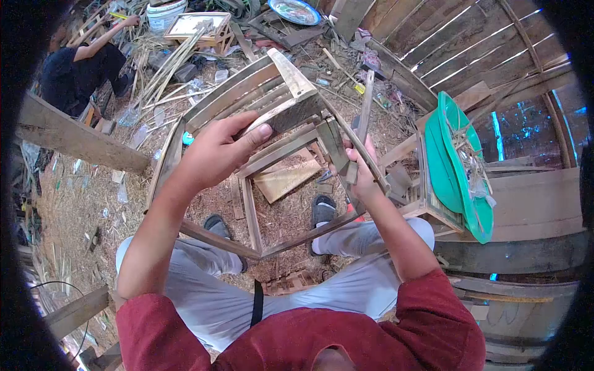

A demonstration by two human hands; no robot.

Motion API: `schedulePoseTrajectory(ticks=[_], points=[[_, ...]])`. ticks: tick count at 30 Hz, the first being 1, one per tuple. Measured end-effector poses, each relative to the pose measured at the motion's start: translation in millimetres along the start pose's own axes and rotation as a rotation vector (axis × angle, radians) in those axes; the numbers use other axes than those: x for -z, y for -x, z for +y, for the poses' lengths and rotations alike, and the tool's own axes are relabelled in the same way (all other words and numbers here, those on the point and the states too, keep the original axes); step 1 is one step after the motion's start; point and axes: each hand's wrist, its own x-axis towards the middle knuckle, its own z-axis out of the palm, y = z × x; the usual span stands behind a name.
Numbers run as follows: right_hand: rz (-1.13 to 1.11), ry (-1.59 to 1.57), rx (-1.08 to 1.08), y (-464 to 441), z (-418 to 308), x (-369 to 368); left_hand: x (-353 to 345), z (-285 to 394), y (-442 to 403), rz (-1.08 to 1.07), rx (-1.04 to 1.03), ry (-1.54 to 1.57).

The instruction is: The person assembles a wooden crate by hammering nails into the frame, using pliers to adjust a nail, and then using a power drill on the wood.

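Note:
A chair-like wooden frame (250,210) with a slatted side stands between my knees, tilted toward me. My left hand (226,145) grips a thick, angled wooden piece (288,116) at its upper corner, thumb on top and fingers curled over the far side. On the right, my right hand (364,173) is closed around a narrow wooden stick (366,102) that points up and away. A curved frame member (352,136) passes close beside this hand. The stick's lower end and some of the fingers are partly hidden, and I cannot tell whether it is a tool handle.
A green plastic chair (450,164) heaped with scraps stands at right. To the left, a thick wooden beam (80,133) juts in, beyond which another person (80,74) crouches. Shavings and offcuts litter the ground. A board (289,176) lies below the frame; a white bucket (166,17) stands behind.

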Motion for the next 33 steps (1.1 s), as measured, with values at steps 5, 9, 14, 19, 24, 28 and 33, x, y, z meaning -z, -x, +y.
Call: schedulePoseTrajectory(ticks=[5,9,14,19,24,28,33], points=[[-0.057,-0.072,-0.009,-2,1,4,-1,2,2,-0.025,0.02,0.02],[-0.033,-0.06,-0.01,-2,3,4,-2,1,3,-0.023,0.017,0.051],[-0.072,-0.069,-0.029,-3,1,8,-1,4,4,-0.043,0.039,0.045],[-0.079,-0.079,0.0,-1,4,12,-3,8,6,-0.003,-0.009,-0.148],[-0.137,-0.215,-0.031,1,6,15,-6,7,9,-0.024,-0.041,-0.257],[-0.132,-0.18,-0.011,5,6,14,-11,5,13,0.061,-0.123,-0.283],[-0.11,-0.057,-0.049,5,5,18,-12,0,9,0.084,-0.074,-0.25]])
